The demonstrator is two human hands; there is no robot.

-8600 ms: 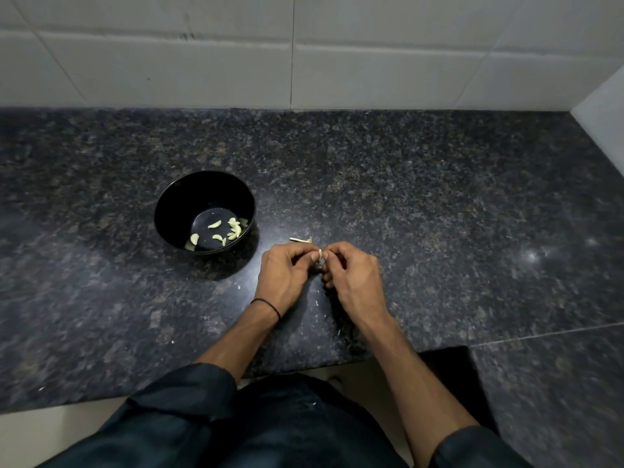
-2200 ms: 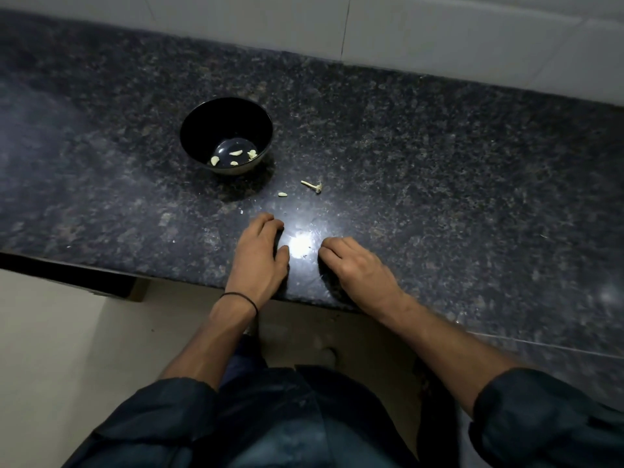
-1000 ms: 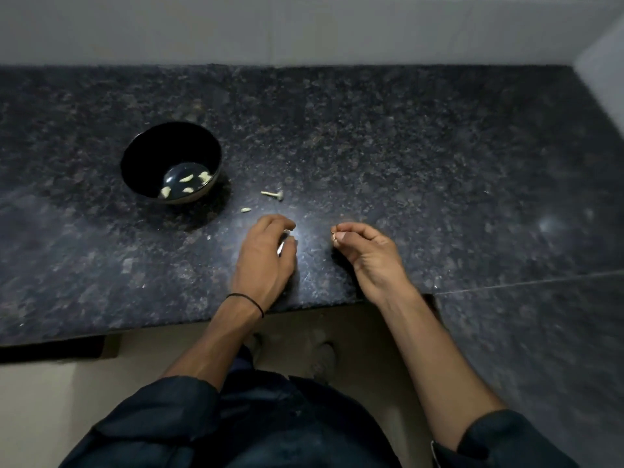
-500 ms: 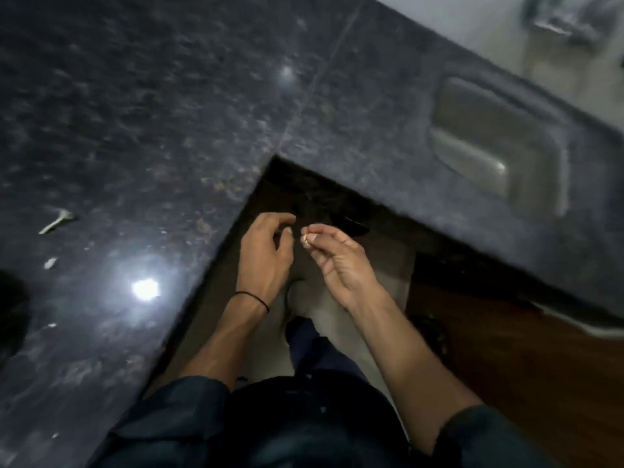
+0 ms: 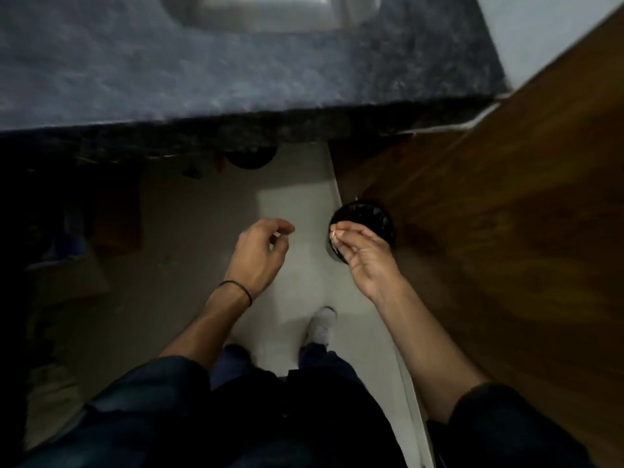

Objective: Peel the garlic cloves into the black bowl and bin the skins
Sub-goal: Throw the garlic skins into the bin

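dim, motion-blurred frame; left side perhaps underexposed.

Speckled dark stone surface (image 5: 236, 62) with a faint sheen, and set into it a sink (image 5: 256, 15) of dull-gleaming metal. At right, a brown wood panel (image 5: 506, 231) with visible grain and a low satin finish. Floor (image 5: 297, 211): pale, smooth, matt tile. Bin (image 5: 374, 214): black, with glossy highlights at the rim, apparently plastic. Garlic skin (image 5: 333, 234): thin, pale, papery (pinched at the fingertips of the right hand (image 5: 366, 258)). Sleeves (image 5: 162, 393): dark matt cloth. Wristband (image 5: 236, 288): thin black cord.
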